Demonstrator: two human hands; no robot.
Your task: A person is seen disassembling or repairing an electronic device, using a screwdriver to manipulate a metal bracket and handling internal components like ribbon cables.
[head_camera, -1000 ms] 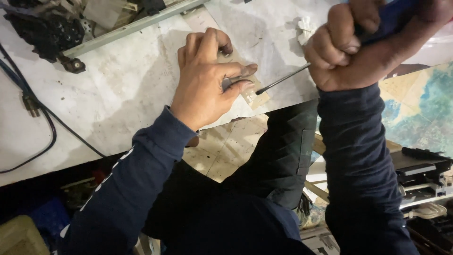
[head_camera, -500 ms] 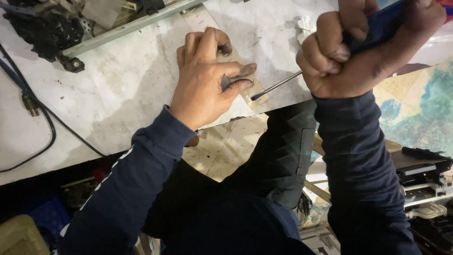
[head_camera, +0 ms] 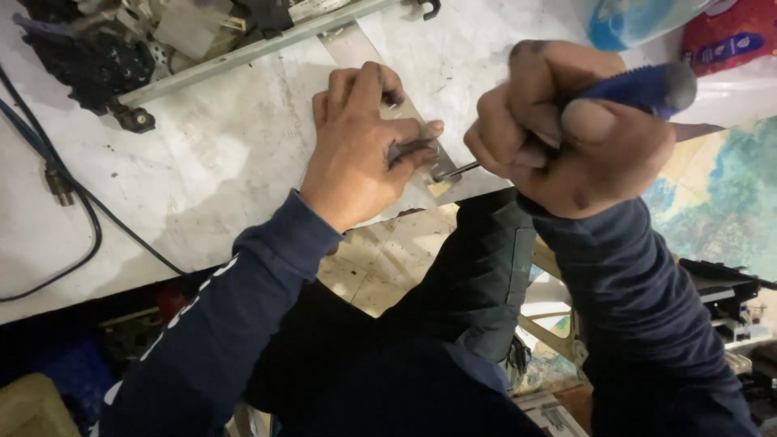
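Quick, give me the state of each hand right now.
Left hand: pressed down on a small metal part at the table edge.
Right hand: fisted around a blue-handled screwdriver.

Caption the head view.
Left hand steadies a flat metal strip; right hand drives a blue-handled screwdriver into it.

black cable [head_camera: 77, 210], dark machine parts [head_camera: 89, 48], long metal rail [head_camera: 243, 50].
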